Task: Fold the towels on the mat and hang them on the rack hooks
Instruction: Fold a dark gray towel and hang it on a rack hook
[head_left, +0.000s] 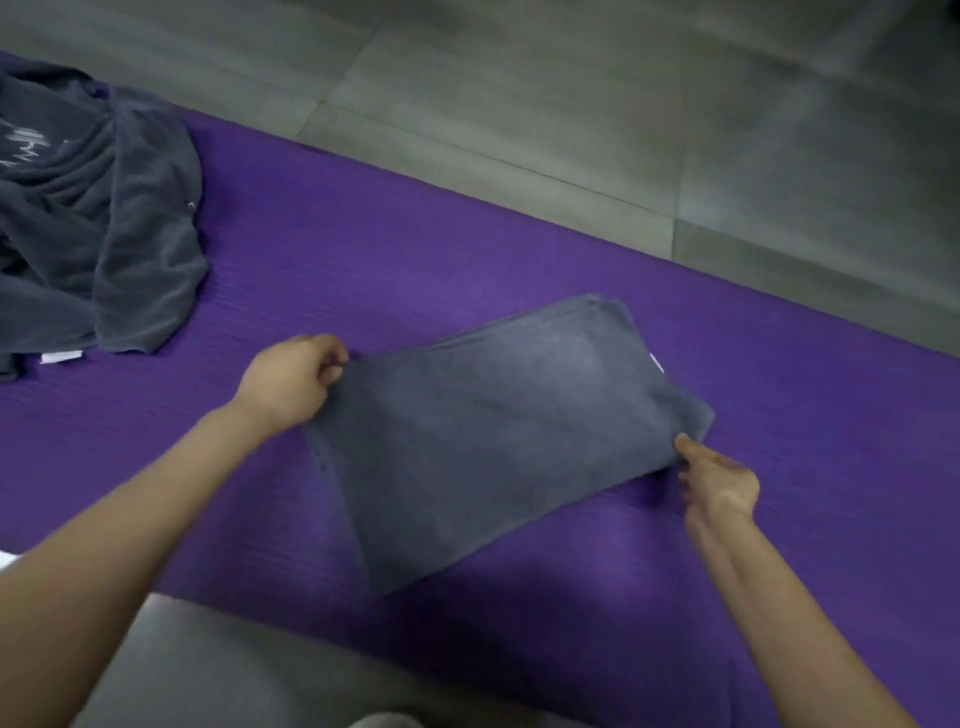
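Both hands' grip pinches flat, folded grey towel (498, 431).

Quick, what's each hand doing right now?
Left hand: pinches a corner of the folded grey towel.
Right hand: pinches another corner of that towel.

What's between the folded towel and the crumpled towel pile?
Head view: bare purple mat, plus the left hand pinching a corner of the folded towel.

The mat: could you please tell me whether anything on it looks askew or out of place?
The towel lies diagonal to the mat, with its layers fanned at the far corner. At left, a crumpled pile sits unfolded.
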